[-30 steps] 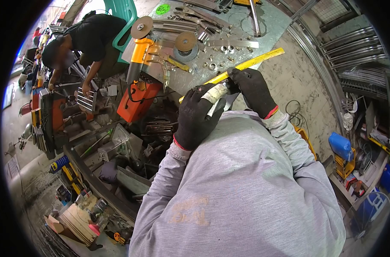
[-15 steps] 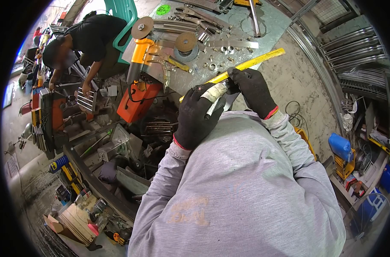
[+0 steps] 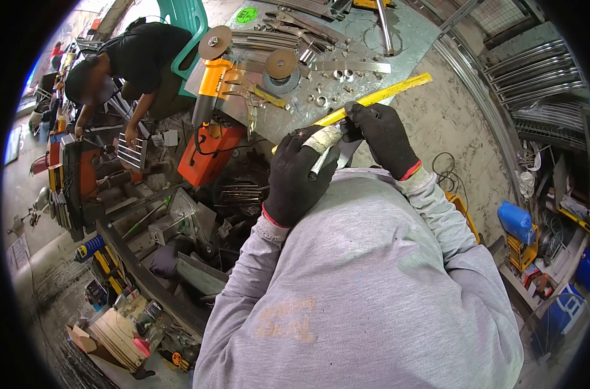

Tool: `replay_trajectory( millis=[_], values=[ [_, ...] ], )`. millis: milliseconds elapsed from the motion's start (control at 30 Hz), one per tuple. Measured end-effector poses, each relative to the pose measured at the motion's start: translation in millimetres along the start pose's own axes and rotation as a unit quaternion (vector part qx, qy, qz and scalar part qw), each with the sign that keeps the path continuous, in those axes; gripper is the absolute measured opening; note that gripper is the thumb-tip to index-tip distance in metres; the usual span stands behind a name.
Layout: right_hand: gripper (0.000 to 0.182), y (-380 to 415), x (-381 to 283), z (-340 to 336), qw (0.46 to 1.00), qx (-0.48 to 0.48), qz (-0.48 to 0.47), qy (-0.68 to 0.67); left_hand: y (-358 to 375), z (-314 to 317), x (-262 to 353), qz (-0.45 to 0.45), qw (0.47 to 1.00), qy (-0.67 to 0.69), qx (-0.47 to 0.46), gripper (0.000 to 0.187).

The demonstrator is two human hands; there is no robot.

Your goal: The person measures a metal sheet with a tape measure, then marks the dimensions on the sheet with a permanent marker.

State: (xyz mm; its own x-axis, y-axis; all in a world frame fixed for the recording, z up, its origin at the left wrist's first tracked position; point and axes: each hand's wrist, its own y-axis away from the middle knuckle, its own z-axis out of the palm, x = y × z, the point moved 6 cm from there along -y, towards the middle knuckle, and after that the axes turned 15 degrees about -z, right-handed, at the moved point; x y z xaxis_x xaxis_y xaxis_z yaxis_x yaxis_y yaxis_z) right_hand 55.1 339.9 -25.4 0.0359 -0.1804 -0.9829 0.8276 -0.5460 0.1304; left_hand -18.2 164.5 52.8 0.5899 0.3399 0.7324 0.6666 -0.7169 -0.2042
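My left hand [image 3: 299,174], in a black glove with a red cuff, is closed around a slim pen-like stick [image 3: 320,162], pale with a dark end. A whitish, tape-like wrap [image 3: 324,138] shows at its fingers. Just to the right, my right hand [image 3: 382,137], gloved alike, has thumb and fingers pinched together; I cannot tell what is between them. Behind both hands runs a long yellow bar [image 3: 395,89], slanting across the front edge of the metal worktable [image 3: 415,32]. The left glove covers part of it.
On the worktable lie an orange angle grinder [image 3: 215,78], a grinding disc [image 3: 281,64], yellow-handled pliers [image 3: 269,96], metal strips and small rings. A red-orange box [image 3: 207,157] stands left. A co-worker [image 3: 142,58] crouches beyond, holding a slatted metal piece [image 3: 131,152]. Steel tubes [image 3: 535,68] are stacked right.
Almost nothing differs. The pen-like stick and the left fingers have shifted very slightly; the right hand keeps its place.
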Motion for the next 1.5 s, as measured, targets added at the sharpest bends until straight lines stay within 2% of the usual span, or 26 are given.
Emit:
replay_trajectory(
  millis=[400,600,667,700,800,867,933,967,1000,1067,1200,1500],
  values=[
    [0.037,0,0,-1,1.000,0.005,0.005,-0.011,1,-4,0,-0.013,1.000,0.007,0.025,0.035],
    [0.037,0,-1,-4,0.999,0.014,0.016,-0.040,3,-14,3,-0.047,0.998,-0.030,0.031,0.033],
    [0.036,0,-2,-4,0.999,0.013,0.014,-0.050,8,-22,-2,-0.053,0.994,0.041,0.086,0.029],
    [0.035,0,-1,-4,0.998,0.020,0.023,-0.050,7,-25,-2,-0.040,0.993,0.019,0.109,0.029],
    [0.035,1,-2,-4,0.998,0.021,0.029,-0.049,1,-28,-8,-0.038,0.993,0.022,0.111,0.030],
    [0.036,2,-2,-3,0.998,0.014,0.026,-0.048,-1,-26,-8,-0.016,0.993,0.047,0.108,0.031],
    [0.037,1,2,-3,0.998,0.017,0.020,-0.052,-1,-18,-4,-0.019,0.999,0.028,0.018,0.032],
    [0.037,1,3,-2,0.998,0.016,0.020,-0.052,2,-13,-6,-0.107,0.993,0.052,-0.026,0.034],
    [0.037,0,4,-2,0.998,0.017,0.022,-0.057,1,-11,-6,-0.107,0.993,0.052,-0.026,0.034],
    [0.037,1,3,-3,0.998,0.019,0.024,-0.061,2,-8,1,-0.027,0.999,0.041,0.001,0.032],
    [0.037,2,2,-1,0.999,0.016,0.012,-0.042,0,-9,5,-0.028,0.999,0.023,-0.038,0.032],
    [0.036,2,-8,0,1.000,0.001,-0.011,0.017,2,-4,3,0.013,1.000,-0.008,-0.024,0.033]
  ],
)
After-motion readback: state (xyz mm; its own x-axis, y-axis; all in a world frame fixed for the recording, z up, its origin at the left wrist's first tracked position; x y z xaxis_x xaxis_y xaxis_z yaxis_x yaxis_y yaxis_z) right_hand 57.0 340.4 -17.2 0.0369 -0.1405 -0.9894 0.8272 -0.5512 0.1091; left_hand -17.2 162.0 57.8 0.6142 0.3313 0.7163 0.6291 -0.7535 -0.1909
